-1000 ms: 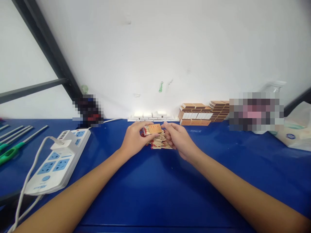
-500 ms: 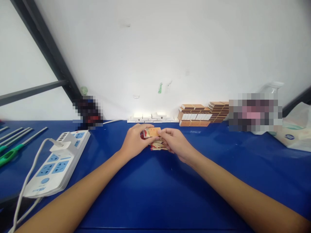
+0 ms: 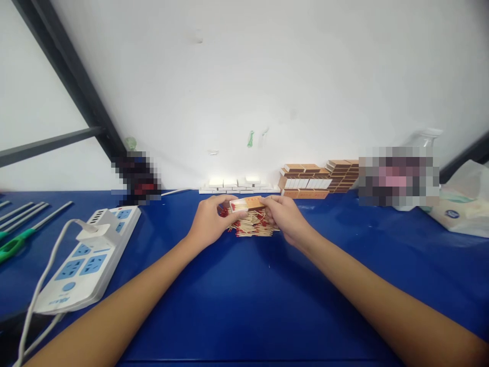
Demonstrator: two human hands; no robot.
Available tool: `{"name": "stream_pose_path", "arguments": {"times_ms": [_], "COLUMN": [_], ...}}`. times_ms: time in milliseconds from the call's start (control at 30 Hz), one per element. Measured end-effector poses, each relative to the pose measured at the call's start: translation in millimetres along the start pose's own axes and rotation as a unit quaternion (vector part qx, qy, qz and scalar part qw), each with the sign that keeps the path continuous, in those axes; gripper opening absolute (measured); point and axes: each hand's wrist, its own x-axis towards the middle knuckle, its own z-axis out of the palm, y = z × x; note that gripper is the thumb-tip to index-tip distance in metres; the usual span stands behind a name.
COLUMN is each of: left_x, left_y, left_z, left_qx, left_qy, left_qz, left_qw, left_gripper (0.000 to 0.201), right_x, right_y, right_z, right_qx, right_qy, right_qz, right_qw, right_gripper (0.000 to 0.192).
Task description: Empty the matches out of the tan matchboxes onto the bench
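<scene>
Between my two hands is a partly open matchbox (image 3: 252, 203), its orange sleeve on the right and its white tray with some matches sticking out on the left. My left hand (image 3: 211, 219) grips the tray end between thumb and fingers. The sleeve's right end is pinched by my right hand (image 3: 284, 216). Just below and behind the box lies a heap of loose red-headed matches (image 3: 255, 224) on the blue table (image 3: 244, 300). White matchbox trays (image 3: 239, 186) are lined up at the wall, beyond my hands.
Stacked matchbox sleeves (image 3: 309, 181) stand at the back right. A white power strip (image 3: 91, 260) with a plugged-in charger and cable lies at left, beside green-handled rods (image 3: 19, 242). A tissue pack (image 3: 456, 209) sits far right.
The matchbox sleeve has shifted right, exposing more of the tray. My right hand has moved slightly right and up, and more of the match heap shows.
</scene>
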Motion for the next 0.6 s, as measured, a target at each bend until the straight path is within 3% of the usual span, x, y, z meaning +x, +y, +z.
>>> {"name": "stream_pose_path", "arguments": {"times_ms": [133, 267, 367, 467, 533, 600], "left_x": [2.9, 2.0, -0.9, -3.5, -4.7, -5.6], "left_y": [-1.9, -5.2, -4.5, -1.3, 1.5, 4.4], "left_z": [-1.2, -0.3, 1.3, 2.0, 1.8, 1.2], "left_qx": [-0.020, -0.007, 0.002, 0.025, 0.036, 0.039], "left_qy": [0.015, 0.005, -0.008, -0.023, -0.039, -0.047], "left_qz": [-0.021, -0.010, 0.013, 0.047, 0.068, 0.085], "left_qw": [0.999, 1.000, 1.000, 0.998, 0.996, 0.995], "left_gripper": [0.037, 0.039, 0.039, 0.038, 0.036, 0.035], "right_x": [19.7, 43.1, 54.4, 60.8, 64.1, 65.8], "right_y": [0.5, -4.3, -7.4, -6.6, -5.0, -4.3], "right_z": [-18.2, -55.3, -87.5, -110.1, -116.7, -116.8], "right_qx": [-0.035, -0.178, -0.344, -0.451, -0.507, -0.544], "right_qy": [0.055, 0.128, 0.027, -0.083, -0.081, -0.038], "right_qz": [-0.051, -0.090, -0.002, 0.065, 0.050, 0.002], "right_qw": [0.997, 0.972, 0.938, 0.886, 0.857, 0.838], "right_gripper": [0.036, 0.039, 0.042, 0.051, 0.055, 0.049]}}
